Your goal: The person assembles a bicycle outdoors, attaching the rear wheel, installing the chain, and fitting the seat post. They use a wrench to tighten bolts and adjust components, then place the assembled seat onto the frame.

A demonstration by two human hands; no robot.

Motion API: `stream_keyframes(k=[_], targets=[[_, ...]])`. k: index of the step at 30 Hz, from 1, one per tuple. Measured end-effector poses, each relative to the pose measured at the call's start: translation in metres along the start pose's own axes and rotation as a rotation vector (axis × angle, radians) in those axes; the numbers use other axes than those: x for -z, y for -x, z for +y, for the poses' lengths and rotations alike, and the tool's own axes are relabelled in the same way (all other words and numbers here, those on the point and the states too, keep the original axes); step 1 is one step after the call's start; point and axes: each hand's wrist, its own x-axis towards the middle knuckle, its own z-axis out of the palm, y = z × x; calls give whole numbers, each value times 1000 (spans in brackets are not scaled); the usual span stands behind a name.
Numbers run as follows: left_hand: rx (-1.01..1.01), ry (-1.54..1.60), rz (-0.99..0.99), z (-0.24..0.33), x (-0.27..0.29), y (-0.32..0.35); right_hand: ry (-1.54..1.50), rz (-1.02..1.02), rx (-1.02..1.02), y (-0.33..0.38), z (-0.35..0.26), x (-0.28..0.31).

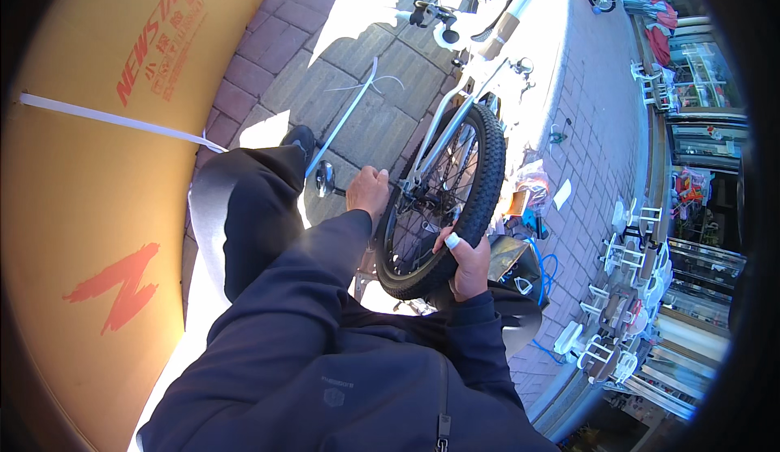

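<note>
Bicycle wheel (428, 198): set in the arms of a pale fork (446, 133), directly in front of the seated-looking person; its lower end lies close to the torso.
Tyre (488, 177): black, knobby, fitted around the wheel.
Right hand (470, 266): clasped around the tyre near its lower end, digits reaching over to the spoke side; a white wrapping (452, 241) covers part of one digit.
Left hand (368, 192): beside the wheel, near its hub, fingers curled in; their undersides are hidden, so whether it grips anything cannot be told.
Round shiny object (325, 179): just left of the left hand; its kind is unclear.
White strap (348, 117): loose on the grey paving (382, 139), beyond the left hand.
Plastic bag (533, 182): right of the tyre, crumpled.
Blue cord (553, 268): looped on the ground, right of the right hand.
Carton (106, 200): large, tan, red-printed, banded in white, along the left.
White-framed items (621, 289): grouped at far right, before glazed shopfronts (705, 78).
</note>
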Motion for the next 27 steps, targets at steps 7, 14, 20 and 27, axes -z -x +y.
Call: stream_keyframes(k=[7, 14, 20, 27], targets=[[-208, 251, -362, 13, 0, -8, -4, -24, 17, -1, 2, 9], [-254, 185, -362, 5, -11, -19, -32, -27, 9, -1, 2, 8], [-221, -242, -97, 83, 48, -9, -122, -38, -35, -5, 5, 8], [-478, -31, -549, 195, 109, 61, -196, -322, 27, -19, 20, 37]])
